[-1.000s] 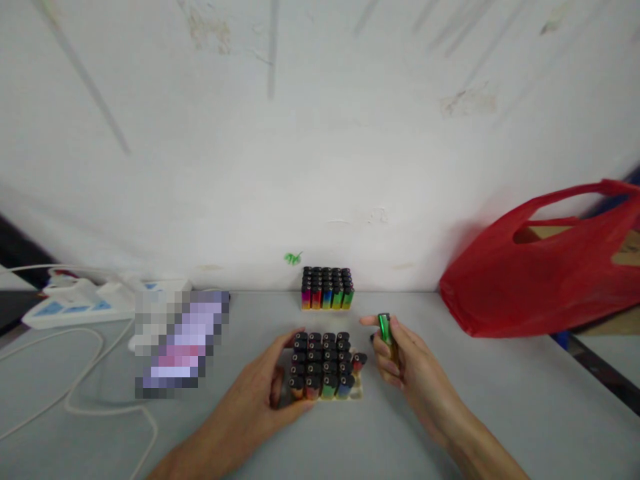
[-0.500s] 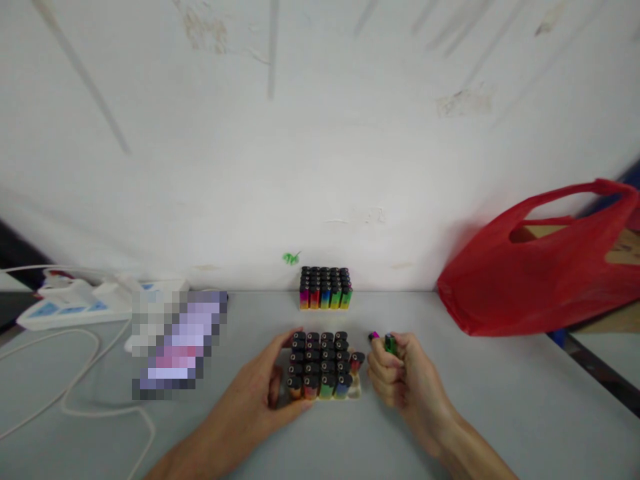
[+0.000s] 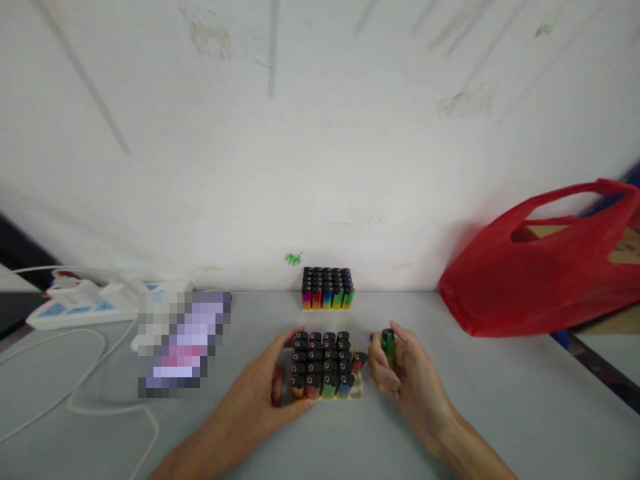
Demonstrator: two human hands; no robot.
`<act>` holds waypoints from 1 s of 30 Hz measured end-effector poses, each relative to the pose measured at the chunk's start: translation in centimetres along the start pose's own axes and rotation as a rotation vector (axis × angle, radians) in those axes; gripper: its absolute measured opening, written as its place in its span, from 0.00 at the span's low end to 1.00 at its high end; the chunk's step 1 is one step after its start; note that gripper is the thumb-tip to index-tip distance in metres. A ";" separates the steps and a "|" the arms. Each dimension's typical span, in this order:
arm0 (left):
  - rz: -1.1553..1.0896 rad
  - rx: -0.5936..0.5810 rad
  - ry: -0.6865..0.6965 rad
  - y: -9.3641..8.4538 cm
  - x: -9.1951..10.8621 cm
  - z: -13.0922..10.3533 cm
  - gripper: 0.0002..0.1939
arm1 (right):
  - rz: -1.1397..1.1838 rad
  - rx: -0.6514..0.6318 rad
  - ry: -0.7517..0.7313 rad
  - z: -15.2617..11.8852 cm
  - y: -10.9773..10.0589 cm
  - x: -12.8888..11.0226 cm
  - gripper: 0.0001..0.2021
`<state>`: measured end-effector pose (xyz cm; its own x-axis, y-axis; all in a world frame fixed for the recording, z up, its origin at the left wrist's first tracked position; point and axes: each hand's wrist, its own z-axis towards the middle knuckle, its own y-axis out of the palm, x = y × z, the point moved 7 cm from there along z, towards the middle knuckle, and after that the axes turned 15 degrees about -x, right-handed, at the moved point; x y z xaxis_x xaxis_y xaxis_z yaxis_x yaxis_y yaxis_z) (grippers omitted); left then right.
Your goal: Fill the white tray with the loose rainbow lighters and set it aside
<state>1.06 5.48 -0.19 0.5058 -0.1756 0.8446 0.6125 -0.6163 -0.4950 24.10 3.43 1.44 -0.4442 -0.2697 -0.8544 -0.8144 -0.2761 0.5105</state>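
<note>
In front of me a pale tray (image 3: 357, 391) carries rows of upright black-topped lighters (image 3: 329, 367). Bare slots show along its right side, where one red lighter (image 3: 358, 363) leans outward. My left hand (image 3: 263, 377) grips the tray's left end, thumb along the front and fingers round the back. Just off the tray's right side, my right hand (image 3: 405, 373) is curled around a green lighter (image 3: 388, 345), its black top up. A dark tip of something else pokes out by the index finger.
Against the wall stands a second block of colourful lighters (image 3: 327, 297). A red plastic bag (image 3: 535, 273) sits at the right. On the left are a pixelated phone (image 3: 187, 340), a white power strip (image 3: 120, 300) and loose white cables (image 3: 103, 360).
My right hand has turned and loosened a little, so the green lighter now stands more upright and shows more of its body. My left hand keeps its hold on the tray.
</note>
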 end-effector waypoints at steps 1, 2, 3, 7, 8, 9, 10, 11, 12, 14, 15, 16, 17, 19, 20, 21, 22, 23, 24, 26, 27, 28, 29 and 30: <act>-0.005 -0.002 -0.003 0.0 -0.1 0.1 0.47 | 0.001 -0.003 0.000 0.0 0.0 0.1 0.32; -0.008 0.002 -0.004 0.0 -0.1 0.1 0.48 | 0.003 -0.006 -0.001 0.1 0.0 0.1 0.32; -0.010 0.008 -0.001 -0.1 -0.2 0.2 0.48 | 0.004 -0.012 0.001 0.1 0.0 0.2 0.32; -0.027 0.024 0.020 -0.3 -0.3 0.3 0.49 | 0.005 -0.037 0.034 0.4 0.0 0.9 0.34; -0.033 0.026 0.025 -0.3 -0.2 0.3 0.49 | 0.005 -0.043 0.049 0.4 0.0 1.1 0.35; -0.039 0.028 0.028 -0.3 -0.2 0.3 0.49 | 0.002 -0.044 0.063 0.4 0.0 1.3 0.35; -0.042 0.027 0.028 -0.3 -0.2 0.3 0.49 | -0.006 -0.041 0.078 0.3 0.1 1.5 0.35; -0.043 0.027 0.028 -0.3 -0.1 0.4 0.49 | -0.019 -0.032 0.090 0.3 0.1 1.6 0.35; -0.043 0.024 0.029 -0.3 -0.1 0.4 0.49 | -0.036 -0.021 0.099 0.2 0.0 1.7 0.35; -0.042 0.017 0.028 -0.3 -0.1 0.4 0.49 | -0.069 0.014 0.114 0.1 0.0 1.7 0.34; -0.042 0.018 0.029 -0.4 0.0 0.4 0.49 | -0.083 0.037 0.118 0.0 -0.1 1.7 0.33; -0.043 0.019 0.029 -0.4 0.0 0.4 0.49 | -0.092 0.054 0.128 -0.1 -0.2 1.7 0.32; -0.043 0.021 0.027 -0.5 0.0 0.4 0.50 | -0.098 0.066 0.140 -0.2 -0.2 1.7 0.32; -0.042 0.023 0.024 -0.5 0.0 0.3 0.50 | -0.101 0.081 0.159 -0.4 -0.2 1.7 0.31; -0.040 0.022 0.023 -0.6 0.0 0.3 0.50 | -0.101 0.086 0.154 -0.4 -0.2 1.7 0.31; -0.037 0.021 0.022 -0.5 0.0 0.2 0.49 | -0.101 0.093 0.134 -0.4 -0.3 1.7 0.31; -0.036 0.021 0.023 -0.5 0.1 0.2 0.49 | -0.103 0.099 0.104 -0.3 -0.4 1.6 0.31; -0.036 0.022 0.024 -0.5 0.2 0.2 0.48 | -0.109 0.105 0.070 -0.2 -0.4 1.4 0.32; -0.039 0.023 0.026 -0.5 0.2 0.2 0.48 | -0.118 0.106 0.040 -0.1 -0.5 1.3 0.33; -0.056 0.028 0.034 -0.6 0.3 0.3 0.48 | -0.146 0.102 -0.021 0.0 -0.4 1.0 0.34; -0.064 0.031 0.038 -0.6 0.4 0.3 0.49 | -0.162 0.107 -0.056 0.0 -0.3 0.7 0.33; -0.068 0.034 0.041 -0.7 0.4 0.3 0.49 | -0.183 0.115 -0.094 0.0 -0.1 0.4 0.32; -0.068 0.036 0.042 -0.7 0.4 0.3 0.49 | -0.215 0.122 -0.136 -0.1 0.0 -0.1 0.30; -0.064 0.038 0.041 -0.8 0.5 0.3 0.48 | -0.259 0.127 -0.178 -0.3 0.2 -0.6 0.28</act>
<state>1.02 6.10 0.53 0.4402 -0.1690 0.8819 0.6655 -0.5980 -0.4468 24.27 3.29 2.12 -0.2660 -0.0374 -0.9632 -0.9435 -0.1946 0.2681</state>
